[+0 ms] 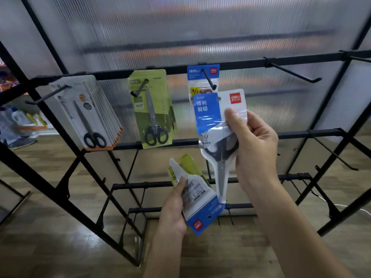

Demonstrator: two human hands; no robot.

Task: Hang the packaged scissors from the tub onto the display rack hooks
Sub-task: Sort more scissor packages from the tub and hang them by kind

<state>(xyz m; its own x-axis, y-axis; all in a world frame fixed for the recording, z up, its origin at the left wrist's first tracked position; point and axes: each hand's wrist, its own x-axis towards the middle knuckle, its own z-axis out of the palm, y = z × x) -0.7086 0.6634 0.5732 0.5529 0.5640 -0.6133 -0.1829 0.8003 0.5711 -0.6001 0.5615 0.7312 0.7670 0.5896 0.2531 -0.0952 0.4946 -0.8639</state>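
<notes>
My right hand grips a blue-and-white scissors pack upright, its hang hole just below the tip of the middle hook. That hook carries one blue pack hanging behind. My left hand holds lower down a small bunch of packs: a blue-and-white one upside down in front and a green one behind it. The tub is out of view.
On the black rack's top bar hang a stack of white-and-orange packs at left and green packs beside them. A bare hook sticks out at right. Lower bars with more hooks sit below, over a wooden floor.
</notes>
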